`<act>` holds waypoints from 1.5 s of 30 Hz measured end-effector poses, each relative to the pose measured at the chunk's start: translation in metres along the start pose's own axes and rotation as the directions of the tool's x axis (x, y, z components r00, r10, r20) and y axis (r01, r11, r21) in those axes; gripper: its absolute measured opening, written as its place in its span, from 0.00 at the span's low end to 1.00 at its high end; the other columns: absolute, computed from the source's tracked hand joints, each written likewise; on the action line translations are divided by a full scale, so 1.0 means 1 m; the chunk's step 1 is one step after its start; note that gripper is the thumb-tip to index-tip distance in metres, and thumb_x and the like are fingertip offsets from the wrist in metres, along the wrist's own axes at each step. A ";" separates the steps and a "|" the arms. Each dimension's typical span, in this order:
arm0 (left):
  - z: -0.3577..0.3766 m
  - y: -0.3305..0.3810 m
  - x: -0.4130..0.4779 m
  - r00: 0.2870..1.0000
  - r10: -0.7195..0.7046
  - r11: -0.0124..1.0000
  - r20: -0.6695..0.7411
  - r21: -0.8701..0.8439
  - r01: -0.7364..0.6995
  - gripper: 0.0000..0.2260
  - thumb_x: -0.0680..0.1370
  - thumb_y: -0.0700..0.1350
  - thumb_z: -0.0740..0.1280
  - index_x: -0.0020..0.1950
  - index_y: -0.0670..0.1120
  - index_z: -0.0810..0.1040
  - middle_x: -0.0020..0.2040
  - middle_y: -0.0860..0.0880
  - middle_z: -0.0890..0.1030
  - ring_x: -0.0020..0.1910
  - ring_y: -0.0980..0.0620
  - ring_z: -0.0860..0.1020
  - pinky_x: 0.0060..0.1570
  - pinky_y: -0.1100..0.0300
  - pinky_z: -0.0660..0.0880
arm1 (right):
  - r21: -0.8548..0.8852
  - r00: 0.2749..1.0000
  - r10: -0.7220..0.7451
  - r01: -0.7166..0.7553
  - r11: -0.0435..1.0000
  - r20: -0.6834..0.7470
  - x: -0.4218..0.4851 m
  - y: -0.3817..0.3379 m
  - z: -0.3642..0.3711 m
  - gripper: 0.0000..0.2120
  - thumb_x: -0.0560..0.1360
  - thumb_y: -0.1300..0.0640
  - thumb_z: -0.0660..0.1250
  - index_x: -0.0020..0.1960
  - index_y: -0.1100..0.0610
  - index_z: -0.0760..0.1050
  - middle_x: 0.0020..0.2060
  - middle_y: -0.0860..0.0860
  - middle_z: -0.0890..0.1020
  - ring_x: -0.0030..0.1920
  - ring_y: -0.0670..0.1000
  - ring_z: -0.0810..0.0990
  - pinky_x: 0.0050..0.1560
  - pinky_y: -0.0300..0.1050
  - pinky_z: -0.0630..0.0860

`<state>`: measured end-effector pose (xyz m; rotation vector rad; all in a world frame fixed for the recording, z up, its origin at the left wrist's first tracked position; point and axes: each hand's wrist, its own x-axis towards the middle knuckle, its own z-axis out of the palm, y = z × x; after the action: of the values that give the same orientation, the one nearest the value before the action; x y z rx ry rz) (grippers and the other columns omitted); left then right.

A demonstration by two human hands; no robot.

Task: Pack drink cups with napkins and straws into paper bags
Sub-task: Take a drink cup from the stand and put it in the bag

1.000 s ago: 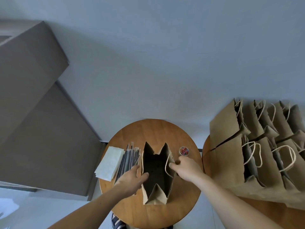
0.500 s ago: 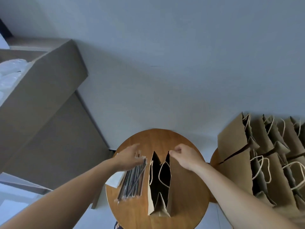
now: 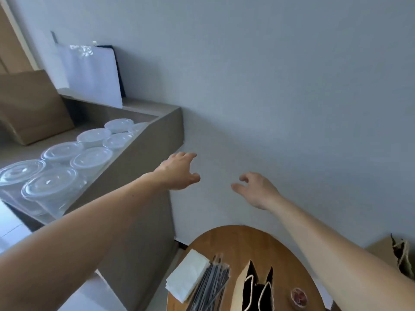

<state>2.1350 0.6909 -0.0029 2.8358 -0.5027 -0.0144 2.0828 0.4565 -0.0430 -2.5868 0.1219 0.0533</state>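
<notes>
Paper bag (image 3: 256, 286) stands open-mouthed on the round desk (image 3: 242, 241), nearest of all. Just left of the bag lies a bundle of dark straws (image 3: 211, 286), and left of those a stack of white napkins (image 3: 187, 274). Right of the bag sits a small round tub (image 3: 298, 297). Beyond the bag, both hands hang in the air, apart from each other. The left hand (image 3: 177, 173) has its grip apart, fingers spread. The right hand (image 3: 256, 189) has its grip loosely curled, holding nothing. Far left of the bag, lidded clear cups (image 3: 89, 158) stand in rows on a grey ledge (image 3: 152, 140).
</notes>
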 end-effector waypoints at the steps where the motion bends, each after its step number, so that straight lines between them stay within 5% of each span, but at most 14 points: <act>1: -0.017 -0.009 0.003 0.999 -0.002 1.000 -0.033 0.002 0.003 0.33 0.77 0.53 0.66 0.79 0.49 0.58 0.77 0.48 0.62 0.76 0.46 0.60 0.72 0.47 0.63 | -0.016 1.000 -0.020 0.020 1.000 -0.016 0.008 -0.018 -0.006 0.28 0.78 0.41 0.63 0.72 0.56 0.68 0.70 0.53 0.72 0.68 0.55 0.72 0.67 0.50 0.70; 8: -0.119 -0.099 0.016 0.968 -0.037 0.999 -0.248 -0.016 0.034 0.30 0.77 0.53 0.66 0.78 0.50 0.62 0.76 0.48 0.65 0.76 0.46 0.61 0.71 0.50 0.61 | -0.078 0.973 -0.200 0.192 0.978 -0.119 0.059 -0.151 -0.032 0.26 0.77 0.42 0.65 0.70 0.56 0.71 0.69 0.53 0.73 0.68 0.54 0.73 0.64 0.47 0.68; 14: -0.163 -0.204 0.016 0.963 -0.131 0.989 -0.236 0.038 0.144 0.26 0.76 0.52 0.65 0.73 0.47 0.68 0.70 0.46 0.72 0.68 0.44 0.68 0.60 0.50 0.68 | -0.105 0.937 -0.331 0.320 0.941 -0.112 0.105 -0.256 -0.010 0.24 0.75 0.42 0.68 0.66 0.54 0.74 0.64 0.52 0.78 0.63 0.52 0.76 0.59 0.43 0.70; 19: -0.170 -0.286 0.002 0.941 -0.246 0.967 -0.232 0.004 0.254 0.29 0.77 0.55 0.67 0.76 0.50 0.65 0.73 0.49 0.68 0.70 0.46 0.68 0.67 0.50 0.68 | -0.120 0.911 -0.413 0.410 0.904 -0.005 0.132 -0.324 0.035 0.23 0.75 0.40 0.67 0.65 0.51 0.74 0.63 0.48 0.77 0.60 0.50 0.76 0.57 0.45 0.73; 26: -0.169 -0.371 -0.048 0.892 -0.410 0.910 -0.188 -0.027 0.413 0.30 0.76 0.55 0.67 0.77 0.50 0.65 0.75 0.48 0.67 0.72 0.46 0.66 0.71 0.49 0.65 | -0.072 0.735 -0.623 0.660 0.748 0.268 0.109 -0.412 0.116 0.26 0.74 0.37 0.66 0.67 0.50 0.72 0.65 0.47 0.75 0.62 0.49 0.74 0.59 0.46 0.72; 36: -0.149 -0.418 -0.118 0.807 -0.566 0.823 -0.167 -0.054 0.566 0.29 0.77 0.54 0.68 0.76 0.50 0.65 0.74 0.48 0.68 0.71 0.47 0.67 0.67 0.53 0.66 | -0.072 0.555 -0.650 0.786 0.614 0.518 0.077 -0.454 0.167 0.40 0.68 0.31 0.69 0.73 0.51 0.67 0.69 0.48 0.71 0.67 0.50 0.71 0.67 0.51 0.70; 41: -0.142 -0.415 -0.128 0.814 -0.563 0.826 -0.143 -0.066 0.560 0.28 0.78 0.53 0.68 0.76 0.49 0.66 0.75 0.47 0.68 0.69 0.47 0.70 0.65 0.55 0.67 | -0.234 0.551 -0.604 0.819 0.524 0.576 0.069 -0.458 0.179 0.48 0.61 0.28 0.72 0.74 0.50 0.63 0.69 0.49 0.70 0.69 0.54 0.67 0.68 0.52 0.67; 45: -0.144 -0.413 -0.130 0.820 -0.555 0.831 -0.141 -0.063 0.552 0.28 0.78 0.53 0.68 0.76 0.49 0.66 0.75 0.48 0.67 0.69 0.48 0.70 0.65 0.55 0.66 | -0.183 0.564 -0.639 0.807 0.562 0.523 0.069 -0.459 0.186 0.49 0.62 0.33 0.76 0.75 0.49 0.61 0.69 0.51 0.70 0.69 0.55 0.68 0.67 0.49 0.66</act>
<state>2.1599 1.1460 0.0255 2.8238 0.3696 0.0887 2.1938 0.9383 0.0336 -2.7262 -1.2900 0.3265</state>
